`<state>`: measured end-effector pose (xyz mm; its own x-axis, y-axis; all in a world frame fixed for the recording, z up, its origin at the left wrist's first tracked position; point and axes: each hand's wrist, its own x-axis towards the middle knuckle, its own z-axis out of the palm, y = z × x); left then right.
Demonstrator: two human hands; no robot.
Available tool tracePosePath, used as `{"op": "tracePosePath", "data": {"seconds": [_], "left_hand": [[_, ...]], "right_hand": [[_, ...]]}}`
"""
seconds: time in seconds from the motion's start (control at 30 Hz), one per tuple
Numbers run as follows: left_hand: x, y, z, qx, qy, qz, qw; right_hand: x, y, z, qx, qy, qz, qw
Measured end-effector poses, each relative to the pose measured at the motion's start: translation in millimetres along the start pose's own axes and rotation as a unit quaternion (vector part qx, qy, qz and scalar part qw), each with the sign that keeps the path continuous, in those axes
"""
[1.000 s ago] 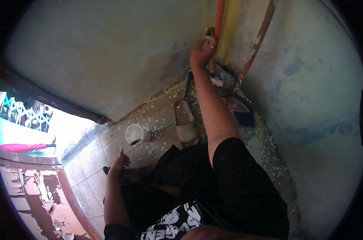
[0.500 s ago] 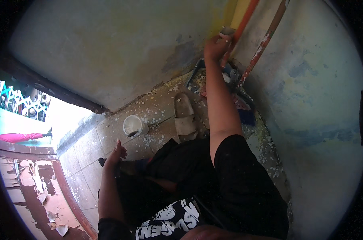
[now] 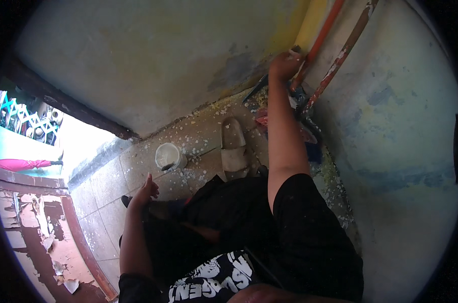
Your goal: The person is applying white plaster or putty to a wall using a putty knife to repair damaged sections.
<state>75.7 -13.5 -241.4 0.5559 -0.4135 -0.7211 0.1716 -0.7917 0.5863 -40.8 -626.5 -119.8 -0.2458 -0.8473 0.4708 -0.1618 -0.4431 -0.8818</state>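
Observation:
My right hand is closed around a small flat greyish piece, most of it hidden by the fingers; its kind does not show clearly. That hand is up in the wall corner, beside a yellow strip and an orange-red pipe. My left hand rests near my knee, empty, with the thumb raised and the fingers loosely bent. Just beyond it on the floor stands a white tub with a dark object at its near rim.
A beige sandal lies on the chip-strewn tile floor. A second, flaking pipe leans along the right wall. Behind my right forearm is a partly hidden blue item. A peeling panel and a bright opening are at left.
My right hand has moved slightly down and to the right, and less of the greyish piece shows. My left hand stays by the knee. The whole view has shifted a little.

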Motion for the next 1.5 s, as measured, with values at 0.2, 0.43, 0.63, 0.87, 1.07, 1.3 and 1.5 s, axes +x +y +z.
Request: {"op": "tracePosePath", "data": {"seconds": [0.2,0.43,0.63,0.87,1.07,1.3,1.5], "left_hand": [[-2,1,1,0.006,0.000,-0.021,1.000],[-6,7,2,-0.014,-0.026,0.007,1.000],[-12,10,5,0.015,-0.002,-0.013,1.000],[-8,8,6,0.032,-0.015,-0.001,0.999],[-4,7,9,0.042,-0.019,-0.010,0.999],[-5,7,5,0.053,-0.023,-0.035,0.998],[-12,13,9,0.052,-0.013,-0.041,0.998]], "right_hand": [[-34,10,18,-0.063,0.078,-0.119,0.988],[-54,17,22,-0.008,-0.114,0.157,0.981],[-24,16,23,0.127,-0.019,0.208,0.970],[-16,25,35,0.205,-0.027,0.156,0.966],[-23,35,44,0.322,-0.076,0.199,0.923],[-14,17,23,0.216,-0.110,0.250,0.937],[-10,9,19,0.251,-0.127,0.332,0.900]]}}
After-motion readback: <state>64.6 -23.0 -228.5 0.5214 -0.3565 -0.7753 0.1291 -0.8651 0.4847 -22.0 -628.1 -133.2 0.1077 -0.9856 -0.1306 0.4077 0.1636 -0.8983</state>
